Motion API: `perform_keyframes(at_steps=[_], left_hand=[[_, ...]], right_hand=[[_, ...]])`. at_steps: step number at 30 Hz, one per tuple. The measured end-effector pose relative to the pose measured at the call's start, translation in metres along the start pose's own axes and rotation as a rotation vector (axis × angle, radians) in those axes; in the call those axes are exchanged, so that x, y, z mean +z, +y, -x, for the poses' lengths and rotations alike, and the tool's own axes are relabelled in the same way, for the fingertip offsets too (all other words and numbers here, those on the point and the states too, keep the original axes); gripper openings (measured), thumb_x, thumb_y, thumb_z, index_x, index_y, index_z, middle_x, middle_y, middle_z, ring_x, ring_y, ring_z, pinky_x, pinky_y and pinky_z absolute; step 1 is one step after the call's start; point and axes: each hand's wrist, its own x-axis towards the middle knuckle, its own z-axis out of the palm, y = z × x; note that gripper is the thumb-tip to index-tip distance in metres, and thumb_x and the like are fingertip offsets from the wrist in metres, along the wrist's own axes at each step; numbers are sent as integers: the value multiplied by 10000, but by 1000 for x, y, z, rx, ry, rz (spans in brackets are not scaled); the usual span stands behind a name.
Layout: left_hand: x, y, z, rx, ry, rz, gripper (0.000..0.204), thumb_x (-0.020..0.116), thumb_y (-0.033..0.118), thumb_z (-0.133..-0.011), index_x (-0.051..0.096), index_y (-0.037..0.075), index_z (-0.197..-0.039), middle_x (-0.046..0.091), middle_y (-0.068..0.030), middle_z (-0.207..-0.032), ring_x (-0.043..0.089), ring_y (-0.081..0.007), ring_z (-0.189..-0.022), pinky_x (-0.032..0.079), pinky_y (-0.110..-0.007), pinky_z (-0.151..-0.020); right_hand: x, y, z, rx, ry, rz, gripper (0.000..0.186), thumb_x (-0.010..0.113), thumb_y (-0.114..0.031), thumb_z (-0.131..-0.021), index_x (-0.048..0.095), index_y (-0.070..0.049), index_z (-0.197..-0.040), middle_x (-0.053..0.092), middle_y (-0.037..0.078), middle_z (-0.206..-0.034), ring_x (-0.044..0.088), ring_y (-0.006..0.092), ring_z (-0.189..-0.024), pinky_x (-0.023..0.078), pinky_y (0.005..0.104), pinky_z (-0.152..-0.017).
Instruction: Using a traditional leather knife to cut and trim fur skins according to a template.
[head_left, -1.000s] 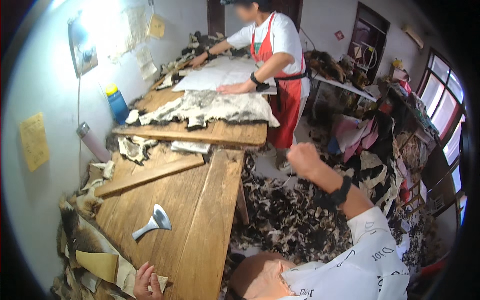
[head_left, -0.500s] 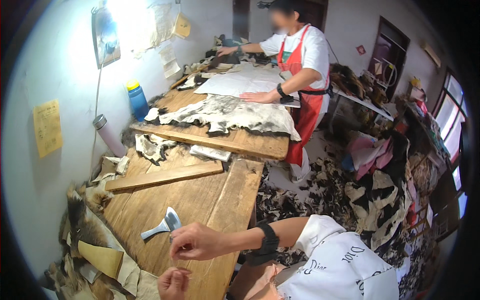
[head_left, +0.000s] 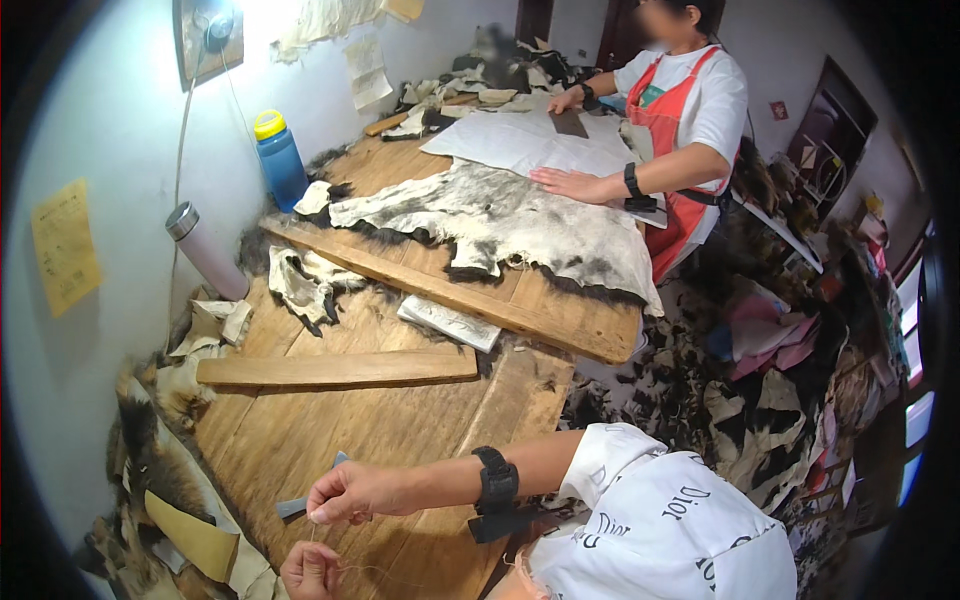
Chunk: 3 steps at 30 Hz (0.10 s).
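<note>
My right hand is above the wooden table, thumb and forefinger pinched on a thin pale thread. Just below it my left hand is closed on the same thread, fingertips together. A loose strand of thread trails to the right of the left hand. Whether a needle is in either hand is too small to tell. Behind the right hand lies a blue-grey fan-shaped scraper, its middle hidden by my fingers.
A wooden bar lies across the table. Fur pelts heap along the left wall. Beyond a raised board, a co-worker in a red apron presses a spotted hide. A blue bottle and pink flask stand left.
The view has shifted. My hands remain close together on the thread, and my right hand now covers much of the scraper. The co-worker's far hand has come back over the white sheet with a dark flat plate.
</note>
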Motion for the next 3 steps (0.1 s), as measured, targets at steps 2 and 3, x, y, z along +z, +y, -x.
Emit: perform_keyframes(at_steps=[2, 3], left_hand=[[8, 1, -2, -22, 43, -109, 232, 522, 268, -914, 580, 75, -799, 436, 55, -605, 330, -28, -508, 253, -182, -463], [8, 0, -2, -30, 53, -105, 232, 522, 268, -914, 580, 75, -799, 436, 55, -605, 330, -28, -508, 253, -182, -463]], right_hand=[[-2, 1, -4, 4, 9, -59, 127, 619, -223, -841, 573, -105, -854, 483, -60, -694, 418, 44, -601, 362, 210, -491], [-2, 3, -7, -2, 25, -108, 132, 617, -226, -843, 569, -105, -865, 482, -57, -701, 424, 49, -602, 369, 211, -495]])
